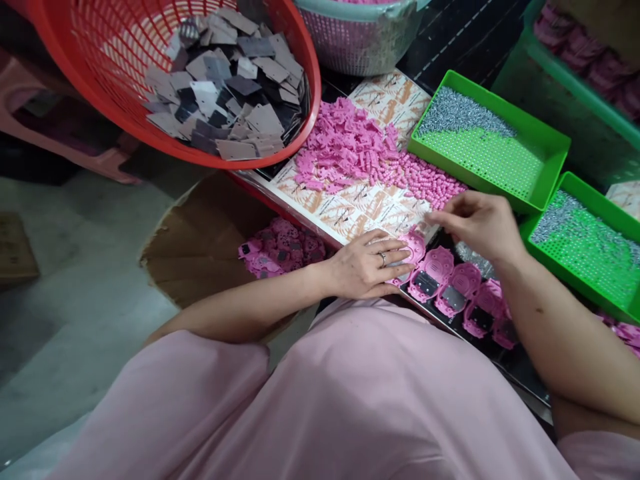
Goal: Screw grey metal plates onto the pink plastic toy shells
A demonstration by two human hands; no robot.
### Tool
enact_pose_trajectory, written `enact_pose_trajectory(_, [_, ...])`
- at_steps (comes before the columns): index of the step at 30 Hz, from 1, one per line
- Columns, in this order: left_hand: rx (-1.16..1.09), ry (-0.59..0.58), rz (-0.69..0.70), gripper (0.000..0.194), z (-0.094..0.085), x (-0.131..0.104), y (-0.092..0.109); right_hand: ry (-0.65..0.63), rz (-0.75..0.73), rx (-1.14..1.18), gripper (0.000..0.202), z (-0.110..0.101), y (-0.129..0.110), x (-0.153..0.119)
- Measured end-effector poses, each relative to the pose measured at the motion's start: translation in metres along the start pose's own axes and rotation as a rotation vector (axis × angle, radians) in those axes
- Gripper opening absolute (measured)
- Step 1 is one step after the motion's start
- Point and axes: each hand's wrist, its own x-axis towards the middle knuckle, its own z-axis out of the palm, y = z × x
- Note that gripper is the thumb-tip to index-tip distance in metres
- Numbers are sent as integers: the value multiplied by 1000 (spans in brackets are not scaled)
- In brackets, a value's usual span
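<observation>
My left hand (367, 265), a ring on one finger, lies with fingers stretched out over the leftmost pink plastic casing (414, 245) at the table's near edge, partly covering it. My right hand (480, 223) hovers just beyond it, thumb and index finger pinched together; anything between the tips is too small to make out. To the right of my left hand, several pink casings stand in a row, among them one with a dark plate (427, 283) and one with a grey plate (453, 298). Beyond the hands lie small pink cylindrical pieces (425, 180) and a heap of pink plastic parts (345, 143).
A red basket (313, 100) of metal plates stands at the upper left. Two green trays (537, 190) (583, 280) hold small screws at right. A grey basket (360, 43) and a green bin (525, 87) stand behind. Below left, an open carton (185, 233) contains pink assemblies.
</observation>
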Motion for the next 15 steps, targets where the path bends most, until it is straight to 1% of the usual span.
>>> enact_pose_trajectory(2, [0,-10,-9,37,-4,3,2,31,86,62,43,-14,4,-9])
enact_pose_trajectory(3, [4,-2,-18,38,-5,6,4,16,122,63,44,-20,7,-14])
enact_pose_trajectory(5, [8,25,-23,41,-7,13,9,-59,169,37,44,-29,14,-24])
enact_pose_trajectory(7, [-4,21,11,42,-5,22,14,-143,186,13,45,-33,22,-32])
enact_pose_trajectory(9, [-32,-26,62,42,-1,30,18,-209,164,10,47,-35,29,-37])
enact_pose_trajectory(12, [-66,-129,97,43,7,37,21,-283,59,-11,45,-36,35,-42])
enact_pose_trajectory(14, [-68,-174,92,42,10,38,21,-276,20,-19,43,-36,38,-43])
enact_pose_trajectory(15, [-69,-189,87,40,12,37,21,-254,38,-5,43,-36,38,-43])
